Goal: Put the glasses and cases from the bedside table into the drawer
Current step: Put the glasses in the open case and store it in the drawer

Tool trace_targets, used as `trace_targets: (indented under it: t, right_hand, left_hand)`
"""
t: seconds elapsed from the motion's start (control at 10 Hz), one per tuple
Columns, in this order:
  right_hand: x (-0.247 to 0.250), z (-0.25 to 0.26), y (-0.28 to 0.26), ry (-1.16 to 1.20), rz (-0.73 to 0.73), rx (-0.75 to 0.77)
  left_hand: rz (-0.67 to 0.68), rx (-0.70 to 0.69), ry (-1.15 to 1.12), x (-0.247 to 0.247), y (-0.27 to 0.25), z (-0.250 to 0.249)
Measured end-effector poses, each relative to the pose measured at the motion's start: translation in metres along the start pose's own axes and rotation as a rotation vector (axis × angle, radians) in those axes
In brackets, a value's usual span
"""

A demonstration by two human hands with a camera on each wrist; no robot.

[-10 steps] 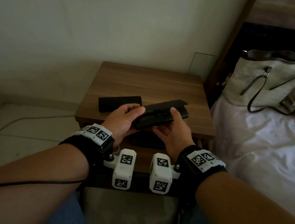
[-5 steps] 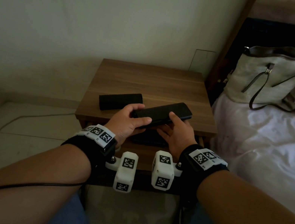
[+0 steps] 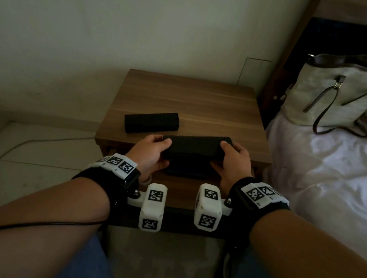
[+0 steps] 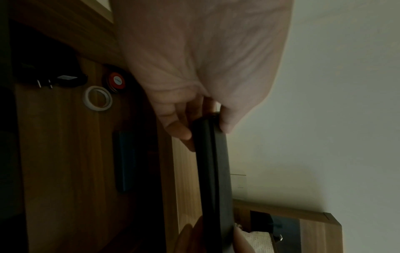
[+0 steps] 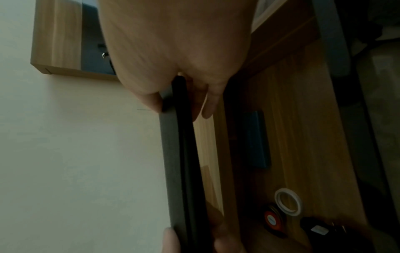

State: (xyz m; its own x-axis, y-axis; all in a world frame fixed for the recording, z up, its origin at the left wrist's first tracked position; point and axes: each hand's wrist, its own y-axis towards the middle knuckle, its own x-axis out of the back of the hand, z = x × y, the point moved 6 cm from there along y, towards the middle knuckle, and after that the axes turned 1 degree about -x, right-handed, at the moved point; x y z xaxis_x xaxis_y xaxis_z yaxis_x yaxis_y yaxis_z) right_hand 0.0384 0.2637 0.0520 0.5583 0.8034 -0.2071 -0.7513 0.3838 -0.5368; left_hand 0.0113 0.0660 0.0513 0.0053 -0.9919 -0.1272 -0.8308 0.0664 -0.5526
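Black case (image 3: pixel 194 146) at frame centre, just above the open drawer (image 3: pixel 175 191), left hand (image 3: pixel 150 151) & right hand (image 3: pixel 233 158) fingers clamped on its ends w/ thumbs on top; uneven release could snag it on the table (image 3: pixel 184 99) edge.

Held case (image 3: pixel 194 146) hides most of the blue case (image 3: pixel 184 172); drawer (image 3: pixel 176 186) dim.

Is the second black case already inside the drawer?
No, the second black case lies on the bedside table, behind the one both hands hold.
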Motion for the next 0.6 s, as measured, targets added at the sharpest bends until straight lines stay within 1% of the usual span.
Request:
trace_targets:
  t: [0.1, 0.2, 0.3, 0.4, 0.5, 0.6]
  right_hand:
    - [0.008, -0.009, 0.005, -0.156, -0.043, -0.043]
    - [0.013, -0.018, 0.007, -0.327, -0.089, -0.061]
    - [0.017, -0.027, 0.012, -0.708, -0.019, -0.08]
    - [0.025, -0.046, 0.027, -0.531, -0.023, -0.152]
    - [0.025, -0.057, 0.033, -0.557, 0.018, -0.191]
    - [0.026, -0.059, 0.044, -0.628, 0.05, -0.208]
  left_hand:
    - [-0.023, 0.023, 0.09, 0.002, 0.002, 0.005]
    - [-0.047, 0.096, 0.166, 0.002, 0.007, 0.015]
    - [-0.074, 0.154, 0.261, 0.004, 0.008, 0.027]
    - [-0.079, 0.133, 0.376, 0.007, 0.019, 0.037]
    - [-0.082, 0.184, 0.398, 0.01, 0.032, 0.046]
    - [-0.057, 0.219, 0.399, 0.008, 0.042, 0.051]
